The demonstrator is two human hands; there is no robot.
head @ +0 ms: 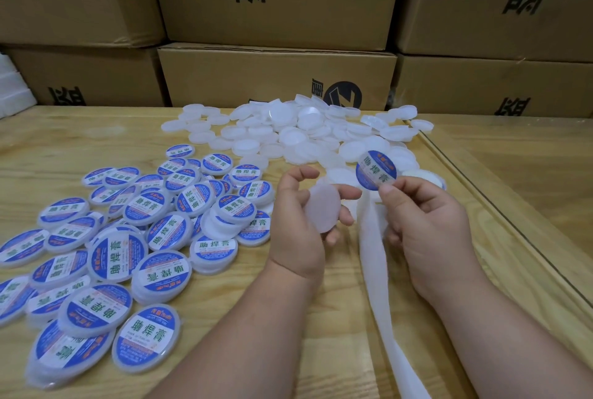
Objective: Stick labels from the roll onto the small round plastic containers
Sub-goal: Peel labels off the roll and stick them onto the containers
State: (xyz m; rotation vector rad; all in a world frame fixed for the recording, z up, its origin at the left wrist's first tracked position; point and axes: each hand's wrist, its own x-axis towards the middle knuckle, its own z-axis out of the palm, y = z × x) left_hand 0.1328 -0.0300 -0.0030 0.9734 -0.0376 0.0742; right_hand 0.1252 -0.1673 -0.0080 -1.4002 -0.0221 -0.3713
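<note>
We are midway through one labelling cycle: a label has come off the roll's backing and has not yet met its container. Our left hand [303, 206] holds a small round translucent white plastic container [322, 207] tilted on edge, its blank flat face turned towards the right, with the thumb curled over its upper rim and the fingertips wrapped around its far and lower edge. Our right hand [423, 212] pinches the lower edge of a round blue-and-white printed label [376, 170] between thumb and forefinger, holding it upright above and to the right of the container, near it but not touching; the other fingers curl loosely inward. A long white strip of label backing [382, 286] trails from under the right hand towards the bottom of the view; the roll itself we cannot see. Both forearms reach in from below, wrists raised off the light wooden table [288, 318]. The next move, as we judge it, calls for centring the label over the blank face and pressing it flat without creases. Finished labelled containers [128, 238] lie heaped to the left, and unlabelled white containers [288, 132] are piled behind, in front of stacked brown cardboard boxes [276, 74].
</note>
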